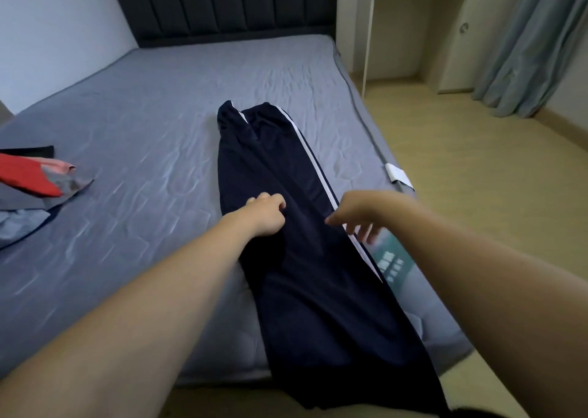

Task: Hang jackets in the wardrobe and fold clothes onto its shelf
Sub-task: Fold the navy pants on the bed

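Observation:
A pair of dark navy track trousers (pixel 286 169) with a white side stripe lies stretched along the right side of the grey mattress (pixel 143 131), one end hanging over the near edge. My left hand (pixel 265 215) sits on the trousers' left edge near the middle, fingers curled into the fabric. My right hand (pixel 353 217) hovers over the striped right edge, fingers hanging loosely spread and slightly blurred, holding nothing that I can see.
A heap of red, pink, grey and black clothes (pixel 35 182) lies at the mattress's left edge. A dark padded headboard (pixel 222 4) stands behind. To the right are wooden floor (pixel 477 179), a cream desk unit (pixel 413 20) and a blue-grey curtain (pixel 534 36).

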A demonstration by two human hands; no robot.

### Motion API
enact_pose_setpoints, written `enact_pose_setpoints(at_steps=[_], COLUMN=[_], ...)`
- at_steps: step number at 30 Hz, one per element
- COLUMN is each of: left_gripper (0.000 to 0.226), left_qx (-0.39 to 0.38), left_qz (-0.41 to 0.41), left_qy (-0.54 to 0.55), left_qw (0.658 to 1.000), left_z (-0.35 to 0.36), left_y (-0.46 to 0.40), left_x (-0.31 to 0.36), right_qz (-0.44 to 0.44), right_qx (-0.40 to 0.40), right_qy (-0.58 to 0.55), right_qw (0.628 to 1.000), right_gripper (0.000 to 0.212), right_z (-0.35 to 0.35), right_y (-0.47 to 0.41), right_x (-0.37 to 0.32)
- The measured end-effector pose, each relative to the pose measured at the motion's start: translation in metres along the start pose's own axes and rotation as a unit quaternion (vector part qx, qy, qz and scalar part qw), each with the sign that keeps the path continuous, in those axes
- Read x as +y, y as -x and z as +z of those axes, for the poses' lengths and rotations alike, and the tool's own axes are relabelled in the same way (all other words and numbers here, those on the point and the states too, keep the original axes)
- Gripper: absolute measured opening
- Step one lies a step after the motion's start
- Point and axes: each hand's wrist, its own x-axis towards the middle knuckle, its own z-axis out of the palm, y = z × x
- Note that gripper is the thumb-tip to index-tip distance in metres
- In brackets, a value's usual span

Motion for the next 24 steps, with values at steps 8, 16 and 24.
enact_pose_setpoints(at_steps=[8, 16, 24], left_gripper=[0.052, 0.042, 0.035], left_qx=[0.08, 0.124, 0.258], left_qz=[-0.029, -0.064, -0.096], left_qy=[0.011, 0.114, 0.127], left_qw=[0.996, 0.984, 0.953], left_z=[-0.023, -0.078, -0.12], left_y=[-0.128, -0.25, -0.385], left_x=[-0.068, -0.125, -0.129], right_qz=[-0.083, -0.104, -0.207], right_qx=[0.143, 0.193, 0.262], right_qy=[-0.05, -0.042, -0.058], right_qw=[0.985, 0.975, 0.941], right_gripper=[0.023, 0.042, 0.03], right_z=[0.017, -0.014, -0.018], right_y=[-0.143, -0.243, -0.326], right_x=[-0.042, -0.096, -0.087])
